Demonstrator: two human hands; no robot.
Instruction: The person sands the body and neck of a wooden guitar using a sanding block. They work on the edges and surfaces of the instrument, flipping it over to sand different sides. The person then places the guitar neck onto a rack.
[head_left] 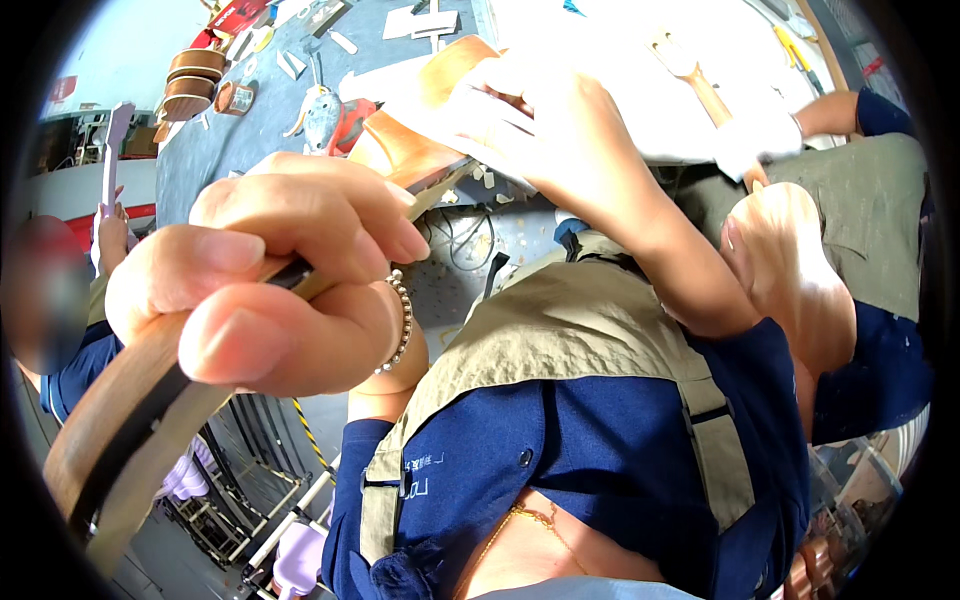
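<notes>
**Left hand pinching a curved wooden piece, right hand lost in the glare**

So my left hand is up close, filling a big chunk of the view. I've got a curved wooden piece pinched between my thumb and curled fingers, thumb on the near side. It sweeps down to the near left: brown wood along the outside, a black stripe beside that, then a paler strip. My fingers hide the far end, so no clue how it finishes. Beaded bracelet on that wrist, fwiw.

My right hand is farther out, over the bench edge, right beside an orange-brown wooden piece. The light's so harsh there that I honestly can't tell if I'm gripping anything or just resting on it.

Rest of the grey-blue workbench: a red-and-blue tool just left of that orange-brown bit, some stacked wooden pieces at the far left, and yellow-handled pliers or similar over at the far right.

Got neighbours too: a co-worker on the left has a long pale-purple piece standing upright, and on the right a slim wooden piece sticks out past somebody's white-covered hand.
</notes>
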